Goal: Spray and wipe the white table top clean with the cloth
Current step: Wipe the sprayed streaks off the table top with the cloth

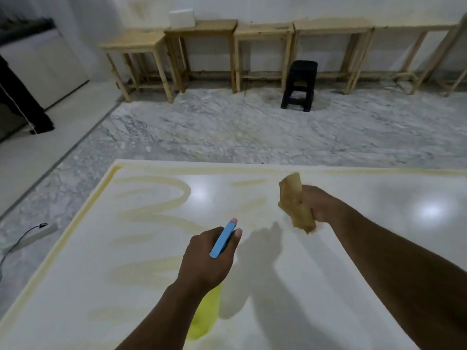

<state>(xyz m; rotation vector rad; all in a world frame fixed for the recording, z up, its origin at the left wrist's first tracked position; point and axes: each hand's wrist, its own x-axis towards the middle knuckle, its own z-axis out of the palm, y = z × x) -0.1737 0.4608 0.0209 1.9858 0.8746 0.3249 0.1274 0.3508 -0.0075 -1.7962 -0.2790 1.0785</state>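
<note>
The white table top [75, 286] fills the near half of my view, glossy, with yellowish smears [156, 188] looping across its left part and running along its far and left edges. My right hand [317, 204] is over the far middle of the top, fingers curled round a bunched tan cloth [295, 203] that sticks out above and below my fist. The cloth's lower end is close to the surface, but I cannot tell whether it touches.

My left hand [209, 258] is nearer and to the left, gripping the spray bottle [206, 317] around its neck. The blue spray head pokes out past my fingers toward the far side, and the yellow body hangs below my wrist, over the table. The two hands are apart, their shadows falling on the top between them.

Beyond the table lies a grey-veined marble floor [227, 127]. Against the far wall stands a row of wooden tables [262, 31], with a white box [181, 18] on one and a black stool [299, 84] in front. On the floor to the left lies a power strip [38, 236] with a dark cable.
</note>
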